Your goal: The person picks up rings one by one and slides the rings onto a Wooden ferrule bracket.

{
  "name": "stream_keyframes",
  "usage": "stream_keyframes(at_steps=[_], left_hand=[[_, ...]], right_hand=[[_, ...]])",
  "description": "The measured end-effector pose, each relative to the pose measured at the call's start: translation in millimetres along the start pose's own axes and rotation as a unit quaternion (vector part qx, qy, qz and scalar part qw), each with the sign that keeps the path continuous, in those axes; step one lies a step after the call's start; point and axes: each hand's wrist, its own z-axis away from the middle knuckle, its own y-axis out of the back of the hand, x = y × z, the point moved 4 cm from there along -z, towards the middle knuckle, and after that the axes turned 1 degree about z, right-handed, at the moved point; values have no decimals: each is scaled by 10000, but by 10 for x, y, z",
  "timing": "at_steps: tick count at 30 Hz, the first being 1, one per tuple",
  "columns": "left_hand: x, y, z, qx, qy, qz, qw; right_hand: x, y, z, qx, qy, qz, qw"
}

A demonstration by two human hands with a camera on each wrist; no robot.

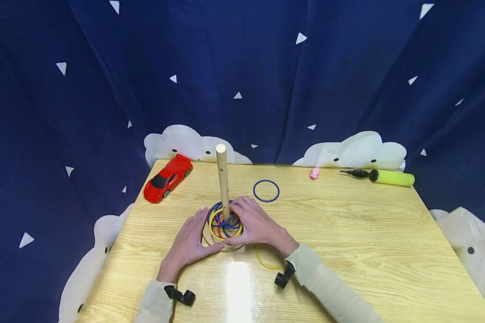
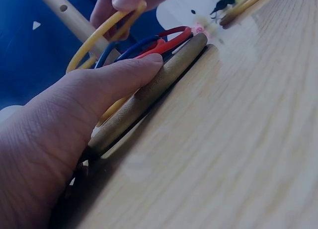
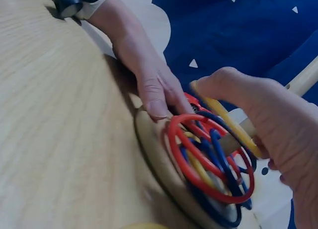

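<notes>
Wooden peg (image 1: 222,179) mid-table, rings (image 1: 224,223) stacked round it. Left hand (image 1: 190,242) rests flat against base (image 2: 149,97); right hand (image 1: 256,224) pinches yellow ring (image 3: 226,117). Snagging neighbouring rings could likely tip the stand.

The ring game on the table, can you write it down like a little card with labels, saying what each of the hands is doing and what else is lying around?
Peg: upright wooden peg on a round wooden base
On the peg: stacked blue, yellow and red plastic rings
Left hand: fingers rest against the base edge
Right hand: pinches a yellow plastic ring by the peg
Loose rings: blue plastic ring behind; another yellow ring near the right wrist
Also on the wooden table: red toy car, small pink pig figure, yellow-green hand pump
</notes>
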Motion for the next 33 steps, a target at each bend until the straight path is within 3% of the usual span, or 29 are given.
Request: stream_keyframes(at_steps=[6,14,19,25,28,33], left_hand=[[10,2,3,59,-63,-13,10000],[8,-3,-15,-18,-44,-71,10000],[0,9,-19,-92,45,-100,9999],[-17,-5,-12,-186,89,-125,9997],[-20,-10,-6,-185,101,-113,9997],[-9,-5,-3,-167,75,-110,9998]], right_hand=[[-9,7,157,299,106,-505,9982],[99,106,622,261,-577,-970,9933],[206,167,938,234,-926,-958,9908],[322,172,1277,-254,-1393,-777,9869],[344,166,1400,-437,-1425,-670,9866],[372,144,1528,-392,-1369,-501,9885]])
